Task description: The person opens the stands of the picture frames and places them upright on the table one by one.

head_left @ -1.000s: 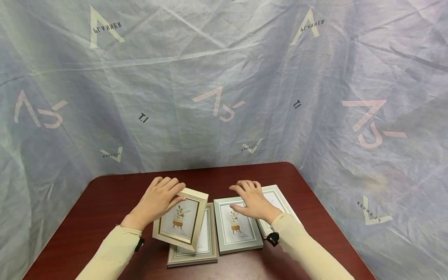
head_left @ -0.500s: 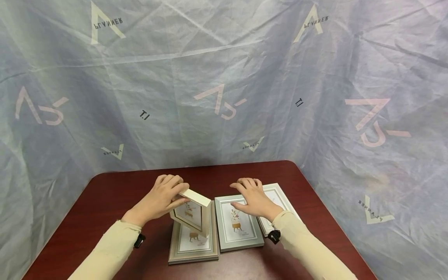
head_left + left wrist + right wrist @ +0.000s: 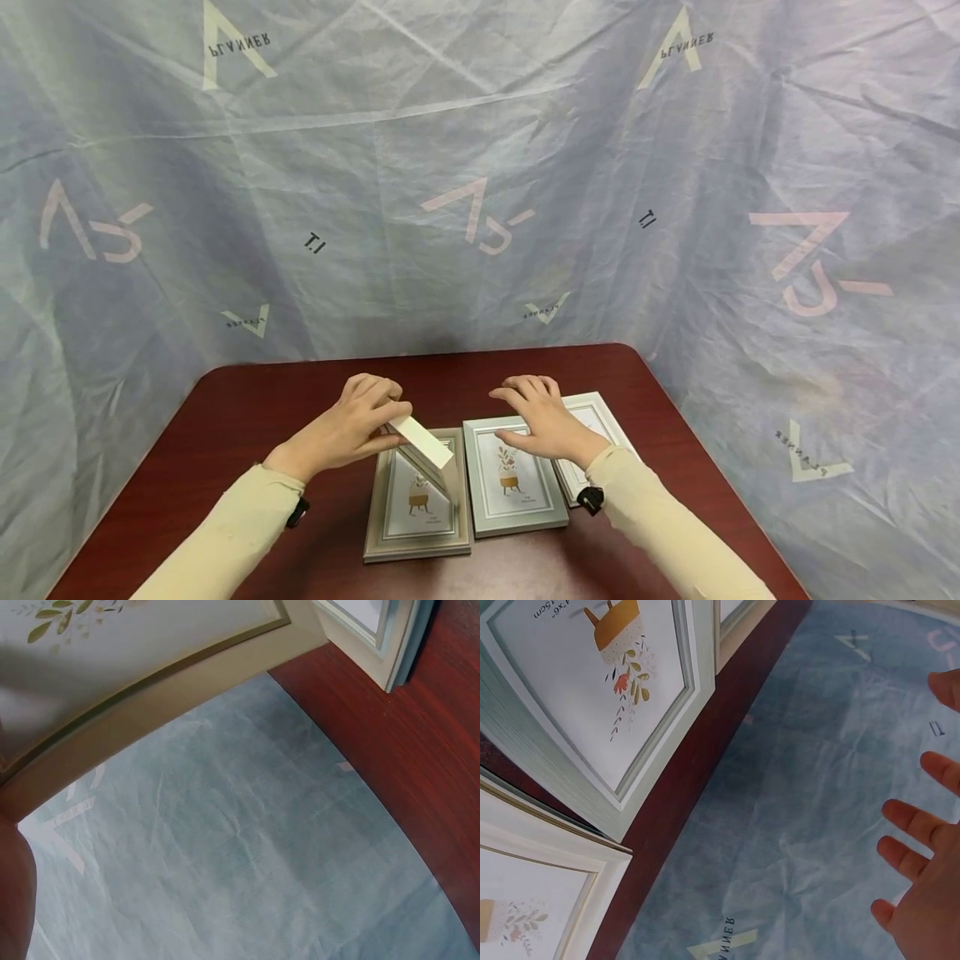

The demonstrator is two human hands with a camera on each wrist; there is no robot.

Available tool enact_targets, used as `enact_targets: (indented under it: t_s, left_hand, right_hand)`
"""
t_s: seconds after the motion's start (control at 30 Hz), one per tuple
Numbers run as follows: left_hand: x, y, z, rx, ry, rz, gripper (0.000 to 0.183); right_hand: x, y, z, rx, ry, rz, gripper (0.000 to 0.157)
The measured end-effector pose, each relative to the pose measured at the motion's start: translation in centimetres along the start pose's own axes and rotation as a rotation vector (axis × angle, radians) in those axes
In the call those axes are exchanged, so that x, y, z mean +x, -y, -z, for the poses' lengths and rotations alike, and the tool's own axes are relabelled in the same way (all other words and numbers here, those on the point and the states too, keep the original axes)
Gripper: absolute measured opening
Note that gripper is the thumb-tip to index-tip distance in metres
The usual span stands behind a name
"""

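My left hand [image 3: 348, 429] pinches a cream picture frame [image 3: 426, 443] with a gold inner edge by its top corner. Tilted nearly edge-on, that frame overlaps the beige picture frame [image 3: 420, 546] lying below it. In the left wrist view, part of the cream frame's plant print [image 3: 64, 626] shows. My right hand [image 3: 546, 427], fingers spread and holding nothing, hovers over the pale green picture frame [image 3: 525, 527] and hides part of it. Farther right lies a white picture frame [image 3: 617, 433], partly covered by the right hand and forearm. Right wrist view: the fingers [image 3: 911, 823] are apart from every frame.
The picture frames lie side by side on a dark red table [image 3: 262, 417] with rounded far corners. Behind and at the sides hangs a grey-blue printed cloth [image 3: 390, 208]. A black strap clip [image 3: 591, 500] sits at the right wrist.
My left hand has turned the cream picture frame from facing me to nearly edge-on, moving slightly right and uncovering more of the beige frame. The right hand stays almost still.
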State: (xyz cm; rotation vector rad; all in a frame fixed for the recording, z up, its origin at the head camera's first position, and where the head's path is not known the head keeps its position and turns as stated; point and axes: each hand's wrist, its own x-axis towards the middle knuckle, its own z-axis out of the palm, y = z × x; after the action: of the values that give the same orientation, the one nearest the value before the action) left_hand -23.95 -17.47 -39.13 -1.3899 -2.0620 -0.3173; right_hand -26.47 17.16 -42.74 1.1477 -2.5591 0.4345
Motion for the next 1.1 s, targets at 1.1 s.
enact_targets:
  t_s: [1.1]
  left_hand:
    - [2.5,-1.4,-0.6,0.144,-0.231,-0.323,0.036]
  right_hand:
    - [3.7,2.0,-1.1,-0.073,0.014,0.292,0.056]
